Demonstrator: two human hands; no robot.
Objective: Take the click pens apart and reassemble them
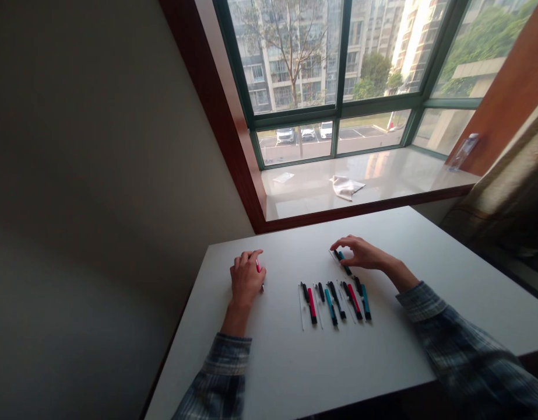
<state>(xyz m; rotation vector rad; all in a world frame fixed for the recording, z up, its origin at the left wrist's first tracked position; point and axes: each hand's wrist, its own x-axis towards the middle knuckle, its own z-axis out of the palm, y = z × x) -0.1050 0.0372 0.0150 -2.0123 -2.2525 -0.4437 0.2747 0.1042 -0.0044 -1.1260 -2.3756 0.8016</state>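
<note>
Holding a pink pen [257, 266] between thumb and fingers, the left hand [246, 279] is placed palm down at the far left of the white table [277, 361], and the pen's dark end can be seen below the thumb. By the right hand [361, 254], thumb and forefinger are held apart over a teal barrel [346, 268], with a black piece [337, 255] and a thin pale rod beside it; whether any of these is gripped or only touched cannot be told. Just below the right hand, on the wearer's side, a row of pen parts is laid out: barrels in pink [312, 306], teal and black are set side by side, with shorter black pieces and thin pale rods [301, 308] among them. Both forearms are covered by plaid sleeves [226, 364]. Beyond the table's far edge, a crumpled white cloth [347, 188] is spread on the glossy windowsill [303, 203], and a clear bottle [463, 153] is set toward its right end. Parked cars are seen through the green-framed window, and a curtain [509, 151] is hung at the right.
</note>
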